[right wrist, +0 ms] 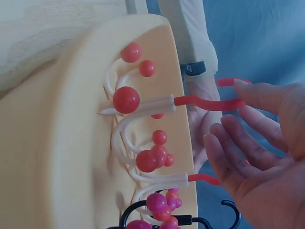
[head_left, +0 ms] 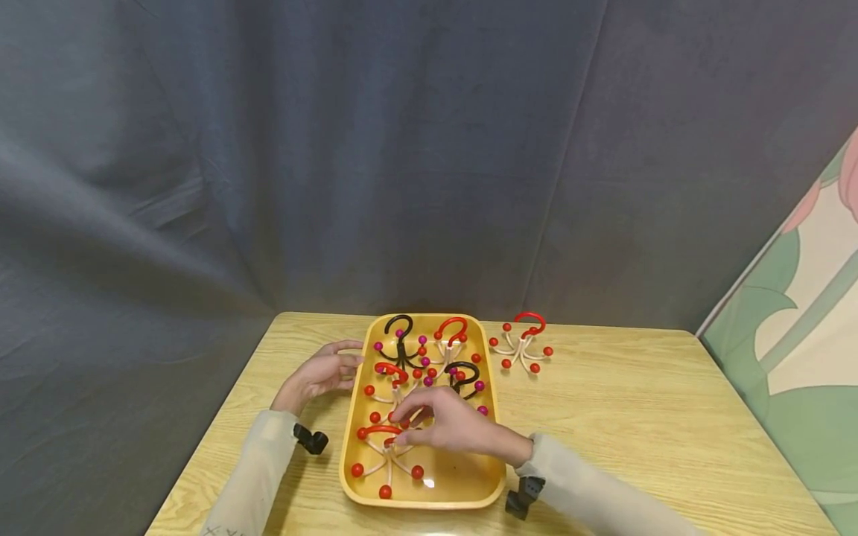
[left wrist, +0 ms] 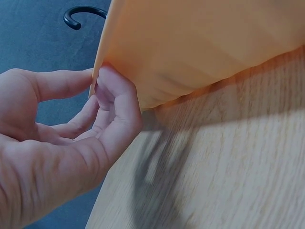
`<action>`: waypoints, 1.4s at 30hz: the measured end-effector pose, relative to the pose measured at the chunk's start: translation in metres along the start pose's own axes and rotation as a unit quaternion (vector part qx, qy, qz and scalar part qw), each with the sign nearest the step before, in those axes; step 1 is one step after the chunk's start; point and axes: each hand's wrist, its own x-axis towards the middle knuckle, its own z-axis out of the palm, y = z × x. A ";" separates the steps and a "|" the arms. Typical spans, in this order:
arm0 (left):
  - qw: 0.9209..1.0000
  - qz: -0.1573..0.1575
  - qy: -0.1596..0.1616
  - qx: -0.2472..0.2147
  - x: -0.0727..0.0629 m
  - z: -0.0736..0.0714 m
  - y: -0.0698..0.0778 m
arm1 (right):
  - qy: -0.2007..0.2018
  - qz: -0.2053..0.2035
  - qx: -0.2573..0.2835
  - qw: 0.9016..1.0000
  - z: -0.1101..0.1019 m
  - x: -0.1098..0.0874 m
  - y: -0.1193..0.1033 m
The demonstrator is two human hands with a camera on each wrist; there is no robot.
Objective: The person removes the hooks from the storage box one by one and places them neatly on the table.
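While the left hand (head_left: 330, 370) pinches the tray (head_left: 462, 479) by its left rim, likely to steady it, the right hand (head_left: 452, 421) pinches a red hook (head_left: 380, 429) inside the tray's near-left part; its raised curve seems handiest.

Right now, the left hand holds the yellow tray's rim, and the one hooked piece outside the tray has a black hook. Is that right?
Not quite: the hooked piece outside the tray has a red hook, not a black one, as the head view shows. The left hand does hold the rim.
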 end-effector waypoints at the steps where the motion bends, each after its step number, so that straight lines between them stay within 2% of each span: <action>1: 1.000 -0.001 0.000 0.001 0.000 0.000 0.000 | 0.000 0.000 0.002 1.000 0.001 0.001 0.000; 16: 1.000 -0.002 -0.006 -0.003 0.003 -0.002 -0.003 | -0.003 0.011 0.012 1.000 0.008 0.000 0.004; 24: 1.000 -0.005 -0.004 -0.004 0.002 -0.001 -0.001 | -0.009 0.038 0.049 0.998 0.008 -0.001 0.004; 30: 1.000 0.001 -0.004 0.003 0.002 -0.001 0.000 | -0.006 0.043 0.067 0.997 0.009 -0.002 0.004; 36: 1.000 0.008 -0.009 0.003 0.002 0.000 -0.002 | 0.001 0.037 0.064 0.997 0.008 -0.003 0.002; 42: 1.000 0.008 -0.005 0.005 0.001 -0.001 -0.002 | 0.008 0.049 0.067 0.997 0.008 -0.005 0.000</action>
